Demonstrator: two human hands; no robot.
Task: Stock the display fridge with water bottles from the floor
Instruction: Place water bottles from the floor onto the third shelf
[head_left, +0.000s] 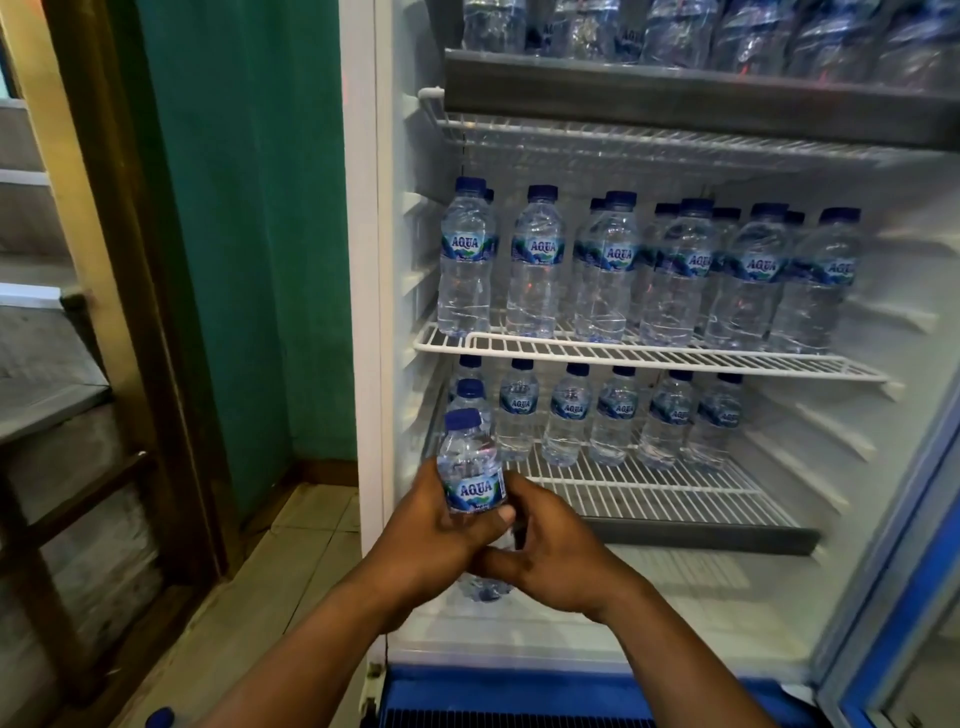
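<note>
A small Aqua water bottle (470, 467) with a blue cap stands upright in front of the open display fridge, at the left end of the lower wire shelf (649, 483). My left hand (431, 540) grips it around the label from the left. My right hand (556, 551) curls round its lower part from the right. Clear plastic shows below both hands. A row of small bottles (569, 415) stands at the back of the lower shelf. Taller bottles (535, 265) fill the middle shelf (649, 356).
The front of the lower shelf is bare wire. The fridge door (924, 571) hangs open at the right. A teal wall (249, 208) and a wooden frame (130, 260) stand to the left. A blue cap (160, 717) peeks in at the bottom left.
</note>
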